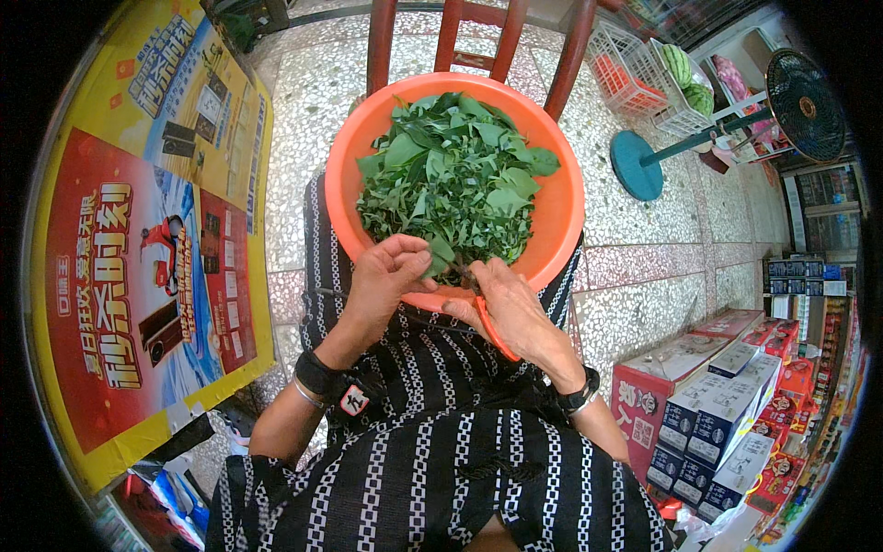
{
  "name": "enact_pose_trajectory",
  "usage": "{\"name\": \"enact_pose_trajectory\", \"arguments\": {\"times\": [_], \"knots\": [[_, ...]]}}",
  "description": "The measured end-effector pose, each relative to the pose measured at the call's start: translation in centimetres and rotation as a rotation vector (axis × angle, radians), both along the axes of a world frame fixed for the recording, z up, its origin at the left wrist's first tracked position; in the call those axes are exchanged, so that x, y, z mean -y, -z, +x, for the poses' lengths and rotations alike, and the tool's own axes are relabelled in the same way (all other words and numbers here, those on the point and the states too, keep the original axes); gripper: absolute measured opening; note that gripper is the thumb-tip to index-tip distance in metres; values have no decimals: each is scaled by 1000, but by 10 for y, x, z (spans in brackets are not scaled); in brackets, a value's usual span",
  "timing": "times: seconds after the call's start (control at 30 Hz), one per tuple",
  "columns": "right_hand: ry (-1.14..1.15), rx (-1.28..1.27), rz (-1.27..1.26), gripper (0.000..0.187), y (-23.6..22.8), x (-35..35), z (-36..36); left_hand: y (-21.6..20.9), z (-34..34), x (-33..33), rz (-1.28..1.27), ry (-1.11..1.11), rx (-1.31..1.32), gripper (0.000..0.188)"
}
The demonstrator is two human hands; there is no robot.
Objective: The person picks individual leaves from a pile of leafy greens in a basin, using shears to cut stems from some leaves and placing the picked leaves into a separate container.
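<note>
An orange plastic basin (342, 189) sits at my lap, heaped with cut green leaves (455, 170) and some larger whole ones at the far side. Over its near rim, my left hand (379, 283) is closed in a pinch on a green leaf (441, 254). Beside it, my right hand (515, 308) is wrapped round scissors with orange handles (495, 333). The blades are mostly hidden among leaves and fingers, close to the left fingertips.
A reddish wooden chair (501, 41) stands behind the basin. To the right are a fan on a teal base (636, 166), crates (676, 87) with watermelons, and stacked boxes (708, 428). A yellow and red poster panel (156, 239) lines the left.
</note>
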State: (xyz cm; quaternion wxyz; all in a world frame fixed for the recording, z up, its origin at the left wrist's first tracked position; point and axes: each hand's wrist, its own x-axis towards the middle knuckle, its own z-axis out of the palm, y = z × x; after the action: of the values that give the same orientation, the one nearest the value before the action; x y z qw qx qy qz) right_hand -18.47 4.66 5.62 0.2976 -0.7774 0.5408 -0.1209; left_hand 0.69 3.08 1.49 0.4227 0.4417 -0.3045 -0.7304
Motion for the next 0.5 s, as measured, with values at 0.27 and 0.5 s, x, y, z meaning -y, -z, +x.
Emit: {"name": "enact_pose_trajectory", "arguments": {"times": [0.27,0.5], "knots": [[154,136,218,45,-7,3,1,-1,-1,0,16,50,162,18],[155,126,81,48,2,1,-1,3,-2,0,-32,-99,58,21]]}}
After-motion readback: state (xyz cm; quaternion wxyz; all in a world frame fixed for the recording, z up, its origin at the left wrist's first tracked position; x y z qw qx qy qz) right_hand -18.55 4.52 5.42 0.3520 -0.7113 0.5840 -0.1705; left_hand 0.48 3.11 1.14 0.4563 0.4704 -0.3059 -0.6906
